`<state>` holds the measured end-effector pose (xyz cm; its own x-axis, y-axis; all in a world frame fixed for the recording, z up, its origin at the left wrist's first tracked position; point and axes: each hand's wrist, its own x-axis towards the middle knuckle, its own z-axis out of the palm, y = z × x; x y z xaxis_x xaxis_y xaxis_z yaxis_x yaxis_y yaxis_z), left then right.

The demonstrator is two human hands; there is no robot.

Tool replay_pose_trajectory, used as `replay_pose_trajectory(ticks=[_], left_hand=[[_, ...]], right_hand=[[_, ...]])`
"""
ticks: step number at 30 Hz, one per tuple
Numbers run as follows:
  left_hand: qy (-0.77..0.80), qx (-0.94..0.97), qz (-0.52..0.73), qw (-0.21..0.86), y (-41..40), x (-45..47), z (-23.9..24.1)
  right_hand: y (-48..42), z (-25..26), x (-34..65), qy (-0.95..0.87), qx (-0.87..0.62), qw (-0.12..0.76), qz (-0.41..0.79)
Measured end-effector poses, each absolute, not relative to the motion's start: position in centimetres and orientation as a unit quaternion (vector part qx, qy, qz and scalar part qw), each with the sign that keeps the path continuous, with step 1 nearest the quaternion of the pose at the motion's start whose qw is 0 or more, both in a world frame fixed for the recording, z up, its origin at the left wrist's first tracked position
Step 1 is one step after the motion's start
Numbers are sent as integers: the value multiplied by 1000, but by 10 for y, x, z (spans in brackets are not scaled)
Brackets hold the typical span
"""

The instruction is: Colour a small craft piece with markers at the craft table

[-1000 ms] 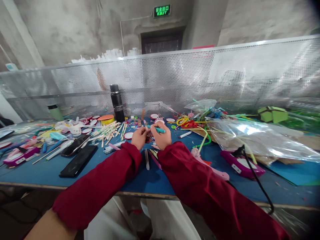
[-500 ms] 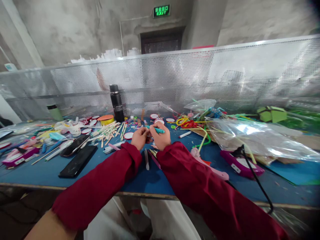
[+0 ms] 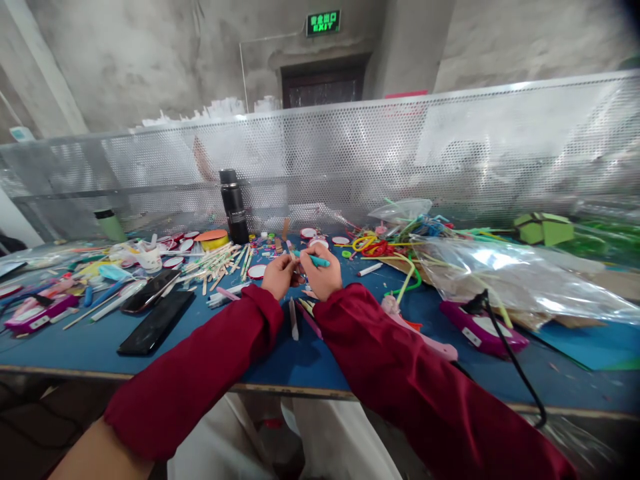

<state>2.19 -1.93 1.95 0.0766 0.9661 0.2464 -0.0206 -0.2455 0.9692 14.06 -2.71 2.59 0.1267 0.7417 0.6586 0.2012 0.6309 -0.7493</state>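
My right hand (image 3: 324, 272) is closed around a teal marker pen (image 3: 320, 261), whose tip end points left toward my other hand. My left hand (image 3: 280, 275) is pinched right beside it; a small pale, stick-like piece (image 3: 290, 247) shows just above its fingertips, but what the fingers grip is mostly hidden. Under the hands lie a whitish pen-like stick (image 3: 293, 320) and a pink one (image 3: 311, 321). A round white disc with a red rim (image 3: 257, 271) rests left of my left hand.
Wooden sticks (image 3: 220, 263), two dark phones (image 3: 157, 323) and a black bottle (image 3: 234, 210) stand or lie leftward. To the right are a white marker (image 3: 370, 269), a pink glue gun (image 3: 425, 340), a purple device (image 3: 483, 328) and clear plastic bags (image 3: 525, 280). A perforated metal panel (image 3: 325, 160) closes the back.
Almost nothing differs. Both hands stay in the same place, with only a slight shift of the fingers and the small pale piece at the left fingertips.
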Motion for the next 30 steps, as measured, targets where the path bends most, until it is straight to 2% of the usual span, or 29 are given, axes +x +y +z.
replay_pose_trajectory(ticks=[30], left_hand=[[415, 568, 543, 459, -20, 22, 19]], right_hand=[[-30, 26, 140, -634, -387, 640, 198]])
